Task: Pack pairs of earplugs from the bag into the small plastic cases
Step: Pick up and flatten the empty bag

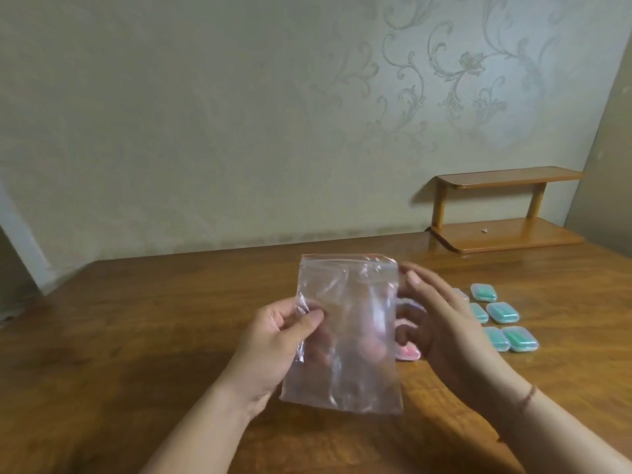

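So I count one clear zip bag (pixel 349 333), two hands on or by it, left hand (pixel 273 340) and right hand (pixel 441 323), and one little wooden shelf (pixel 506 210) with two tiers back on the table (pixel 136 336). Green cases (pixel 502 319): six I can make out, a couple half hidden behind the right hand. Plus one pink case (pixel 407 353) peeking out beside the bag.
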### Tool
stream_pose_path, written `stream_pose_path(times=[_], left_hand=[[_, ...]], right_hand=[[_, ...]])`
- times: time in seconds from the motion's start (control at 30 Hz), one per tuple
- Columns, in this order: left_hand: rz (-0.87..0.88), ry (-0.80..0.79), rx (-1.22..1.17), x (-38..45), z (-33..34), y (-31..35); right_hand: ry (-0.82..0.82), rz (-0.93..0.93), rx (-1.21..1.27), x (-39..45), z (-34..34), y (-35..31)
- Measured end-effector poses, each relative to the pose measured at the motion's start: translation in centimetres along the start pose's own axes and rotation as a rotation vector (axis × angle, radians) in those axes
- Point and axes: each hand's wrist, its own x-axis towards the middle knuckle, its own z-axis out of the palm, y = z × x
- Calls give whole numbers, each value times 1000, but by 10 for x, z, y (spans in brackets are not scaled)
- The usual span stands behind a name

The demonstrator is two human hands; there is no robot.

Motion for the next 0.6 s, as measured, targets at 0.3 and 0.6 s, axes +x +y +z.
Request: stream_pose_path(times=[0.3, 0.6], left_hand=[[35, -31, 114, 1, -5, 0], [-148, -12, -266, 2, -12, -2]], right_hand=[[-150, 64, -221, 1, -4, 7], [-121, 39, 49, -1, -6, 15]])
